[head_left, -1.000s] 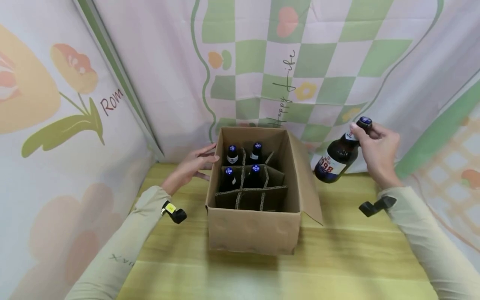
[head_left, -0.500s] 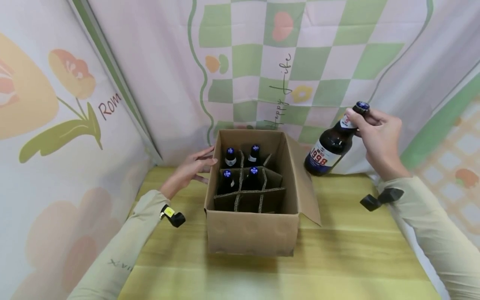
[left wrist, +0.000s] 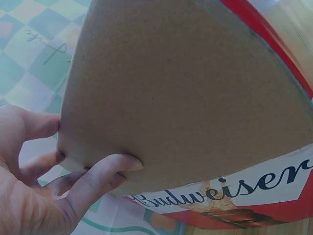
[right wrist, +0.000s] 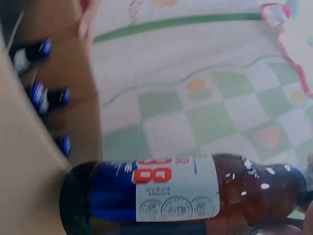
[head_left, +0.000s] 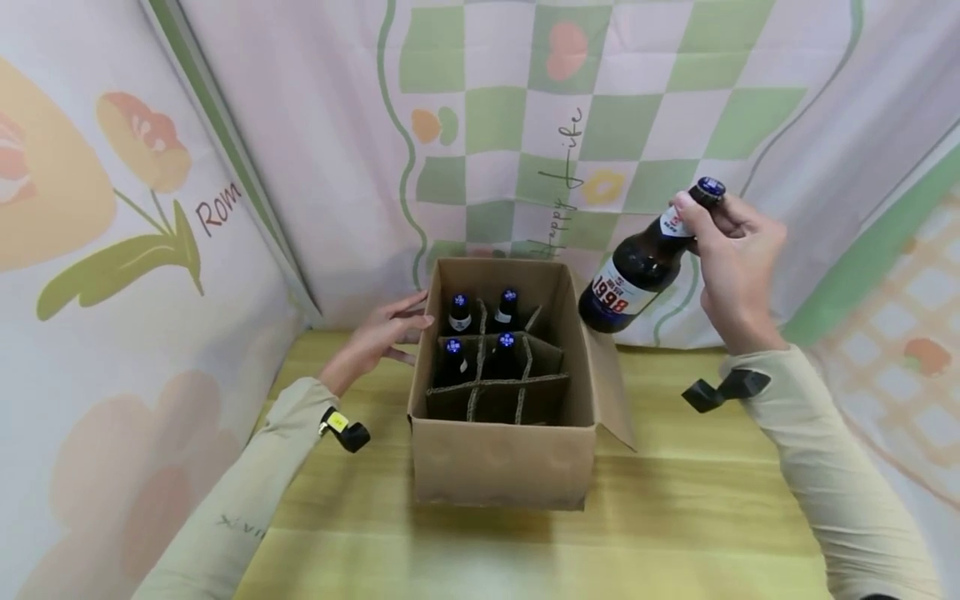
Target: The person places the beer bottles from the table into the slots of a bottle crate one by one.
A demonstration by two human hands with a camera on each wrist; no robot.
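My right hand (head_left: 738,271) grips a brown glass beer bottle (head_left: 626,283) by its neck. The bottle hangs tilted beside the right rim of a cardboard box (head_left: 504,462), its base right at the rim and its "1998" label facing up. At the box's left side, my left hand (head_left: 378,337) holds the cardboard edge, thumb on the brown face and fingers round the edge in the left wrist view. Several blue-capped bottles (head_left: 506,310) stand inside the box, in the far and middle compartments. The front row of compartments shows no bottle caps.
Cardboard dividers (head_left: 498,382) split the box into cells. A flap (head_left: 611,400) folds outward on the right. Printed "Budweiser" lettering (left wrist: 234,183) shows on the box's outside. The wooden table (head_left: 675,500) meets a patterned curtain (head_left: 495,125) at the back.
My right hand has lifted the bottle and carried it left, from beyond the right flap to the box's right rim. The left hand has stayed at the box.
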